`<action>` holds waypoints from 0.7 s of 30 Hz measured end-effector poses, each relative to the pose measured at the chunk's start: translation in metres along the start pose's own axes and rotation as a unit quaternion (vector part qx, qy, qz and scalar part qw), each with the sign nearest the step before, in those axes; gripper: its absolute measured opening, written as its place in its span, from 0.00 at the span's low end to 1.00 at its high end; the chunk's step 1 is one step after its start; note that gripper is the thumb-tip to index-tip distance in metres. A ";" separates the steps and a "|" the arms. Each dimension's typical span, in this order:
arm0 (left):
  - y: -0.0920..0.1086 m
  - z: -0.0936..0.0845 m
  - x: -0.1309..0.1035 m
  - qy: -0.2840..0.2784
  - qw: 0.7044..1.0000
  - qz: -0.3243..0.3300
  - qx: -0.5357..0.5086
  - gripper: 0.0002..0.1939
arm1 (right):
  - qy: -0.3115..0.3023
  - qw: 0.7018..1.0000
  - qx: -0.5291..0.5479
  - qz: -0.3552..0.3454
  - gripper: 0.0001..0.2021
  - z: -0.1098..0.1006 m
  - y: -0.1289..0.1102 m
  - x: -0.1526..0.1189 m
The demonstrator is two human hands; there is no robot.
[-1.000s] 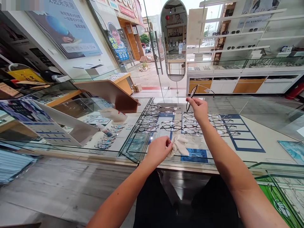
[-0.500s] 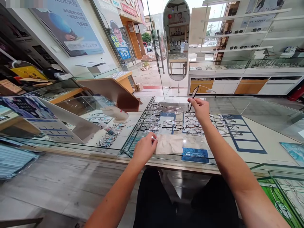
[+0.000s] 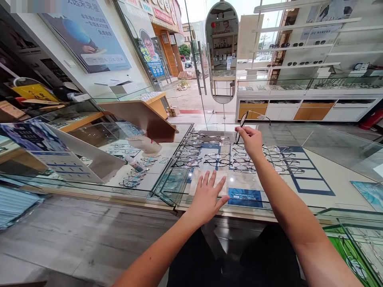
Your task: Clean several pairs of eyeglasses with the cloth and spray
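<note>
My right hand (image 3: 251,140) pinches a pair of eyeglasses (image 3: 243,118) by the front, raised above the glass counter; one temple sticks out to the right. With fingers spread, my left hand (image 3: 208,197) lies over a beige cleaning cloth (image 3: 194,184) on the countertop. Part of the cloth is hidden under the palm. Just right of that hand is a blue printed card (image 3: 245,197). Several eyeglass frames (image 3: 218,160) are laid out in rows beyond the cloth, some behind my right forearm.
On the left of the counter stand a desk calendar (image 3: 68,155), a small white bottle (image 3: 136,164) and a tilted brown board (image 3: 140,115). An oval mirror (image 3: 223,52) stands behind the counter. Lower right, a green-lined case (image 3: 344,247) holds more glasses.
My left hand has let go of the cloth's left edge, moved right and spread flat over it. The right hand still holds the eyeglasses, slightly shifted left.
</note>
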State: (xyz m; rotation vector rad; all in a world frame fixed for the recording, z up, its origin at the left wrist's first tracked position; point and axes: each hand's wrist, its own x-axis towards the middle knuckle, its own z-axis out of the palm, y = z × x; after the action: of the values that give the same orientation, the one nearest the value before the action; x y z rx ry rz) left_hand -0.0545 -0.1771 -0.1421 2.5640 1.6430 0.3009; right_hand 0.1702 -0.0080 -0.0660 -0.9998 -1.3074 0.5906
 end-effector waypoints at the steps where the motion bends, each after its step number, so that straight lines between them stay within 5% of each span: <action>1: 0.001 0.002 0.001 -0.021 1.000 -0.003 0.004 0.39 | -0.001 1.000 -0.002 0.001 0.20 0.000 -0.001 0.000; 8: 0.015 -0.016 0.010 -0.114 0.993 -0.036 -0.007 0.57 | -0.004 1.000 -0.017 -0.005 0.20 0.002 -0.003 -0.003; 15: 0.033 -0.008 -0.010 -0.091 0.995 -0.048 -0.017 0.60 | -0.003 1.000 -0.011 -0.001 0.18 0.001 -0.001 -0.002; 21: 0.022 -0.001 -0.023 -0.057 0.997 -0.036 -0.047 0.56 | -0.011 1.000 -0.008 -0.003 0.18 0.001 -0.001 -0.003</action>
State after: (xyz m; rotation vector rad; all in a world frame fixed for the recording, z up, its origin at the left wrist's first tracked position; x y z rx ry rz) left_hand -0.0442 -0.2071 -0.1405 2.4006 1.6356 0.2183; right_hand 0.1683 -0.0109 -0.0665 -1.0048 -1.3357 0.5884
